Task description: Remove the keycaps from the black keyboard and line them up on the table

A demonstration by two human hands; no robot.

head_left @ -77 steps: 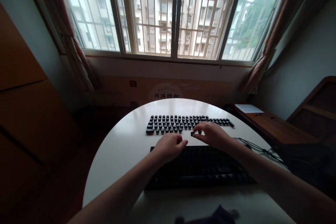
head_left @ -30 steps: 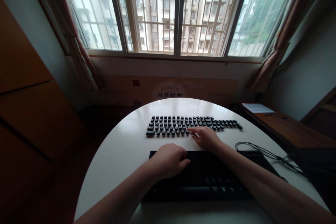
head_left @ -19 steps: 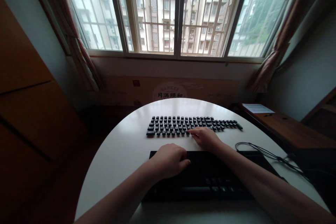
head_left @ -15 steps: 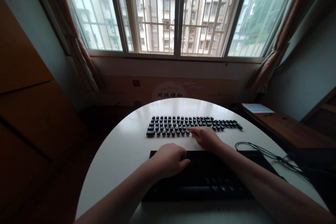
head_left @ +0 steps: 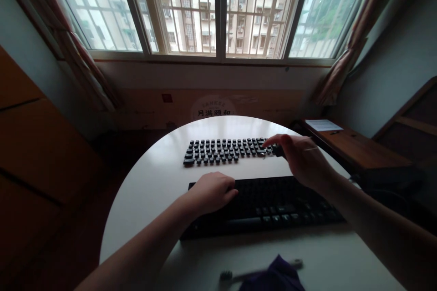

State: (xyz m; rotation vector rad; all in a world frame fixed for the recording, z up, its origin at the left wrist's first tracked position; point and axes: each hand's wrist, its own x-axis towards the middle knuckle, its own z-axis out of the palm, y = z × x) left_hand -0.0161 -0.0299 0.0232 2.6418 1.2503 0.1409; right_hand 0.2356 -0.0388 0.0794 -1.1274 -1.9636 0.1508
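My left hand [head_left: 213, 191] rests on the far left part of a black keyboard [head_left: 246, 227], its fingers curled over the edge and the thumb lying on top. Beyond the keyboard, loose black keycaps [head_left: 215, 150] stand in rows on the white table. At the right end of these rows is my right hand [head_left: 302, 157], slightly blurred, its fingers stretched leftward and apart. A dark keycap [head_left: 279, 151] shows beside its fingers; whether they touch it I cannot tell. The hand hides the rightmost keycaps.
A brush [head_left: 247, 275] and a purple cloth [head_left: 278, 275] lie on the near part of the round white table [head_left: 136, 204]. To the right stands a brown wooden table [head_left: 368, 150] with a paper sheet [head_left: 323, 125]. A barred window is ahead.
My right hand has moved rightward along the keycap rows and lifted somewhat. The left hand stays on the keyboard. The view has tilted down, bringing the brush and cloth into sight.
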